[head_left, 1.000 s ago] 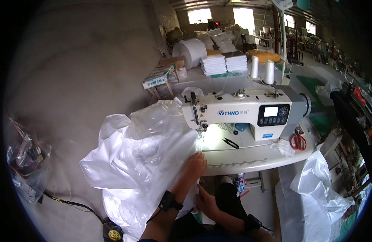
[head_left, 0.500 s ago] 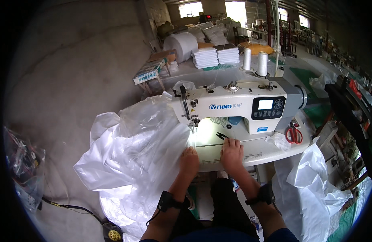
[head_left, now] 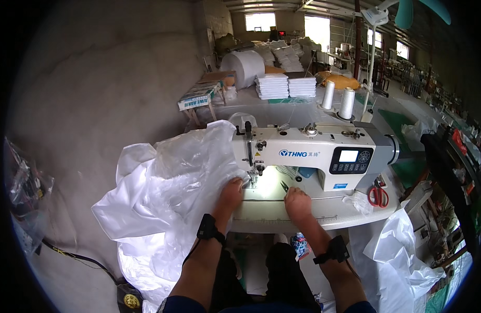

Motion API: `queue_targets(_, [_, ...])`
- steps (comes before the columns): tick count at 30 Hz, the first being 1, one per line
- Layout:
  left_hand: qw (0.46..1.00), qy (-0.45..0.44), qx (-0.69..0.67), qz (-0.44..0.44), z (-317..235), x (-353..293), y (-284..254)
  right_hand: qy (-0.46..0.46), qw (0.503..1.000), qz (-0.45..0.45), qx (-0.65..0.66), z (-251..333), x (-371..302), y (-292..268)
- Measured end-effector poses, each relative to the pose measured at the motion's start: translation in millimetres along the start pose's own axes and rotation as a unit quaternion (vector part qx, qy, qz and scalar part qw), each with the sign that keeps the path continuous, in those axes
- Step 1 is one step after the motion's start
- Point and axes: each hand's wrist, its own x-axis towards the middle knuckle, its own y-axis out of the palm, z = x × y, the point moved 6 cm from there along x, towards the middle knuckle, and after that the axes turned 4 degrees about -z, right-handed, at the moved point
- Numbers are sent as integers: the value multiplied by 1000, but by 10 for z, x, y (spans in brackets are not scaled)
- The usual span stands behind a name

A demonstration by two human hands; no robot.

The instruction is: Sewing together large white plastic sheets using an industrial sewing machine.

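A white sewing machine [head_left: 308, 143] stands in front of me, its lamp lighting the needle area. My left hand [head_left: 231, 194] is closed on the edge of a crumpled white translucent plastic sheet [head_left: 167, 182], just left of the presser foot [head_left: 253, 180]. The sheet spreads over the left end of the table and hangs down. On the sewing table's right half, my right hand [head_left: 299, 204] is closed round a pair of black thread snips [head_left: 284, 187]. Their pointed blades stick out past my fingers toward the needle; the rest is hidden in my grip.
Red-handled scissors [head_left: 377, 196] lie at the table's right end beside a scrap of white plastic [head_left: 359, 203]. Two white thread cones [head_left: 347, 103] stand behind the machine. Farther back are stacks of folded white sheets [head_left: 272, 86] and a large white roll [head_left: 243, 69]. More white plastic [head_left: 402, 255] hangs at the right.
My right hand has taken up the black thread snips from the table. My left hand has drawn slightly left with the sheet's edge, away from the needle. The view has tilted up.
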Motion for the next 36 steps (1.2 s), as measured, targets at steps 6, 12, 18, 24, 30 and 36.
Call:
queue_targets(6, [996,-74,36,-15,151,11,-272,34,988,69,136,563,-55,30])
queue_targets(12, [990,-111,-34,-79,16,-105,-555,-5,994,70,79,854,329,573])
queue_targets(18, [980,-156,-95,-77,32,-72,-518,-45,999,20,16,1022,629,720])
queue_targets(24, [942,-252,-139,-171,354,-412,-875,-16,996,89,-18,765,319,429])
queue_targets(30, [747,-288,-579,-154,-11,-829,-1252,42,986,40,-158,-67,-10,-5])
queue_targets(36, [795,-163,-584,20,-1014,-1146,-2266,-371,876,248,182,2108,-1135,86])
